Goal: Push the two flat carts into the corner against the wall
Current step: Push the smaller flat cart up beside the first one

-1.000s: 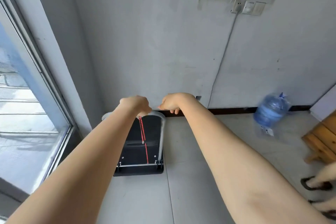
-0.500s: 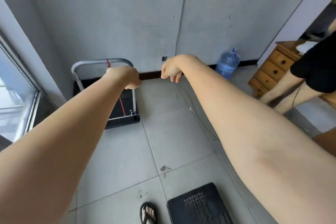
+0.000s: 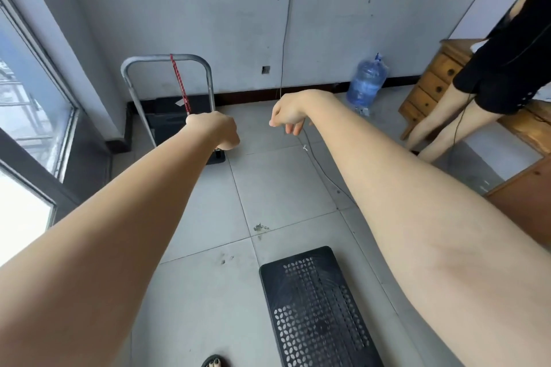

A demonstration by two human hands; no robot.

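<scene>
Perforated black deck of the second flat cart (image 3: 319,307) was seen nearest, low on the tiled floor (image 3: 277,182), beside a sandalled foot (image 3: 215,362). Further out, both bare arms were stretched forward. The left hand (image 3: 215,132) was curled into a fist with nothing visibly held in it. The right hand (image 3: 287,116) was loosely open, fingers hanging down, empty. Beyond them, the first flat cart (image 3: 176,116) was placed in the corner against the wall (image 3: 238,9), its grey handle (image 3: 167,58) upright, a red cord (image 3: 180,83) hanging from it. A water bottle (image 3: 366,82) was standing by the baseboard.
</scene>
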